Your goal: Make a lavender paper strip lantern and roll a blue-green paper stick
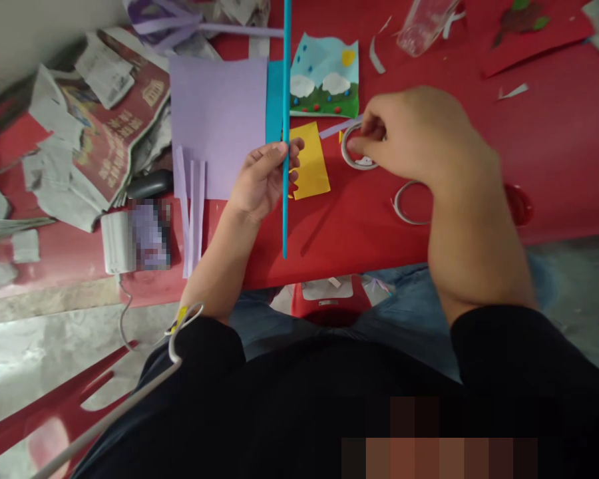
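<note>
My left hand [264,176] grips a long, thin blue stick [286,80] between thumb and fingers. The stick stands nearly upright in the view and runs out past the top edge; whether it is rolled paper cannot be made out. My right hand [409,133] has its thumb and curled fingers closed on a roll of tape [346,154] over the red table. A yellow paper piece [312,163] lies behind my left fingers. A second tape ring [402,209] rests below my right wrist. A small landscape picture [324,83] with clouds lies between and beyond my hands.
Purple sheet [219,120] and purple strips [194,219] lie left on the red table [339,233]. Crumpled newspapers [114,126], a black mouse [150,183] and a white charger [117,243] with cable are further left. A clear plastic cup [424,26] lies at the back.
</note>
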Demonstrator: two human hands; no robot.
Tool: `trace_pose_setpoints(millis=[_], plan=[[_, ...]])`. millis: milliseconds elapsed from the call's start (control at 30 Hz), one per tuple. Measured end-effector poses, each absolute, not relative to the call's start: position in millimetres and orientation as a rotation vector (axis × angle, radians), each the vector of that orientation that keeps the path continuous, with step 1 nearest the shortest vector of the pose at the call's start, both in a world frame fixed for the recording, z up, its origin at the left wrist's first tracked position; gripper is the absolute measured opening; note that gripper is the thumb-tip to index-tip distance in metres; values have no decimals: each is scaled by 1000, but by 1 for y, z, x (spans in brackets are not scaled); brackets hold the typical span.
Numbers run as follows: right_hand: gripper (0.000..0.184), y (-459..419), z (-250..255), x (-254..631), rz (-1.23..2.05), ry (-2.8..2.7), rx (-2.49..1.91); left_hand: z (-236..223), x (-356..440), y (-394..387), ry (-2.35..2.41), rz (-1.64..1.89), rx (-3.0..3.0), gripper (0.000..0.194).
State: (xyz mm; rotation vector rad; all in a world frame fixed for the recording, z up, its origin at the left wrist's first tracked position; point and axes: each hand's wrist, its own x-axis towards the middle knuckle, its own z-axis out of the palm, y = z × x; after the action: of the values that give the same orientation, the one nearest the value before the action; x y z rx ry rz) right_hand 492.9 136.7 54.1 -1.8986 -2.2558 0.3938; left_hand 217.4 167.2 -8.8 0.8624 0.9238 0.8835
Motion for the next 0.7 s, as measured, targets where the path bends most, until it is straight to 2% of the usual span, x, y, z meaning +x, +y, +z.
trace_pose_setpoints(millis=[100,200,233,333,533,700], plan=[[23,96,56,502,379,-2193,-2009,-7,218,167,919,868,831,32],[44,53,40,507,349,-2253,-2147,-8,220,164,881,845,825,33],[44,41,32,508,329,-2238,-2182,-8,221,162,868,839,829,31],[27,20,10,508,370,-2170,-2187,-11,224,159,837,814,857,27],[29,32,22,491,632,-1918,-1725,-17,225,157,676,727,1006,30],[27,81,48,457,662,-1872,-1383,-9,219,159,682,796,1048,34]])
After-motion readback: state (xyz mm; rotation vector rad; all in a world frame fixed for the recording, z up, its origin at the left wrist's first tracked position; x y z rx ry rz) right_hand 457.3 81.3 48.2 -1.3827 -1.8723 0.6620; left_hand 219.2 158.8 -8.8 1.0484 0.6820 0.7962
